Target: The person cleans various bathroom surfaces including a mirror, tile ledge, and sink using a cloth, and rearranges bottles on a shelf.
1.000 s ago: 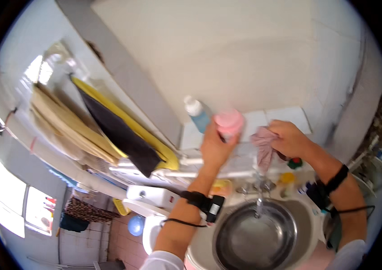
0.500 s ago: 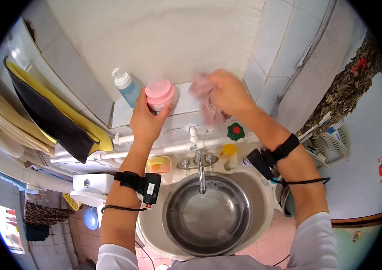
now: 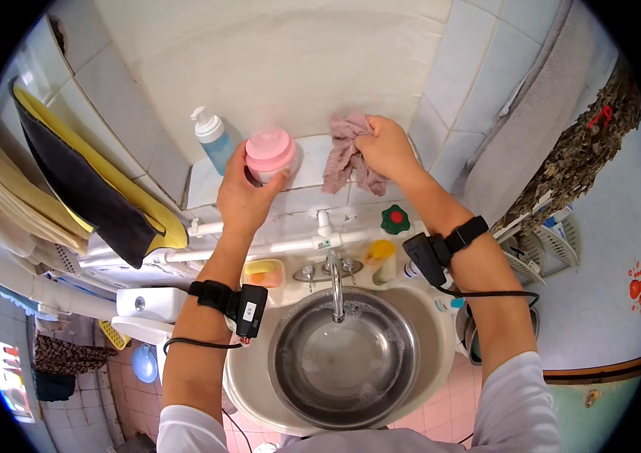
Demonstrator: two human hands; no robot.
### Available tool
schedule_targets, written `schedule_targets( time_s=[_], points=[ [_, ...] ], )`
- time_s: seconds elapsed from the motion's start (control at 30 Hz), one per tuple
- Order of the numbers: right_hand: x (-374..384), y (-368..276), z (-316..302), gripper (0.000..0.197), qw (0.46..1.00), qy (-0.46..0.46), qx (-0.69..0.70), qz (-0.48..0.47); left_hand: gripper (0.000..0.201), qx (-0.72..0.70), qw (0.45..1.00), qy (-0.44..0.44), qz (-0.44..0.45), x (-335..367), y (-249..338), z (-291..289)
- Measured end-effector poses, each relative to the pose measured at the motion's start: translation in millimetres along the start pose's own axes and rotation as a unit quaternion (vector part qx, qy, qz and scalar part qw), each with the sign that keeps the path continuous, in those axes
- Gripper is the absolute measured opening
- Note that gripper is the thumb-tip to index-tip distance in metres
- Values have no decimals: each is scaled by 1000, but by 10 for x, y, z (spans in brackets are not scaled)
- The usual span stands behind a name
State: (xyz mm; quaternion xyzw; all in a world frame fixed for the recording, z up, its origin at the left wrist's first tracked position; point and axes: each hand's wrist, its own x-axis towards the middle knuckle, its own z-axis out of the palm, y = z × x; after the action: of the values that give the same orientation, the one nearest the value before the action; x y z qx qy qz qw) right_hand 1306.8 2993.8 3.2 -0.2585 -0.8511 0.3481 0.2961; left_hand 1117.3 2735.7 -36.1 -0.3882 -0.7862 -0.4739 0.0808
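My left hand [image 3: 248,198] is wrapped round a pink-lidded jar [image 3: 271,151] on the white tiled ledge [image 3: 310,175], thumb on its near side. In my right hand [image 3: 391,154] is a crumpled dusty-pink cloth [image 3: 351,157], gripped at its right side and hanging over the ledge's front. Just left of the jar stands a pump bottle [image 3: 213,140] with a white top and blue contents. Both forearms reach forward over the sink, each with a black strapped device on it.
Below the ledge is a sink [image 3: 441,355] holding a metal basin [image 3: 281,377] with some water, under a chrome faucet [image 3: 336,291]. White pipes [image 3: 260,250] and a green valve knob [image 3: 395,220] run behind. A soap dish [image 3: 275,276] sits at left; towels hang at both sides.
The cloth and my right hand were smeared by motion and now show sharply, the cloth slightly further right. My left hand keeps its hold on the jar.
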Motion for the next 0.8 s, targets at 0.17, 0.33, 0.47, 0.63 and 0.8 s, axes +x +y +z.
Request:
schedule_targets(
  time_s=[0.17, 0.33, 0.47, 0.63, 0.8],
  points=[
    [75, -250, 424, 49, 986, -104, -102, 79, 98, -89, 995, -7, -33, -27, -227, -41],
    [-164, -374, 780, 47, 974, -94, -185, -89, 97, -163, 986, -25, -34, -67, -276, -35],
    [-232, -446, 824, 44, 952, -186, -200, -139, 96, -229, 973, 4, -41, -116, -317, -183],
    [-219, -411, 433, 39, 966, -187, 148, -100, 96, -220, 975, 11, -40, -250, -167, -534],
    [-514, -165, 855, 36, 964, -68, -114, -231, 94, -209, 978, -3, -15, -497, -224, -540]
  ],
)
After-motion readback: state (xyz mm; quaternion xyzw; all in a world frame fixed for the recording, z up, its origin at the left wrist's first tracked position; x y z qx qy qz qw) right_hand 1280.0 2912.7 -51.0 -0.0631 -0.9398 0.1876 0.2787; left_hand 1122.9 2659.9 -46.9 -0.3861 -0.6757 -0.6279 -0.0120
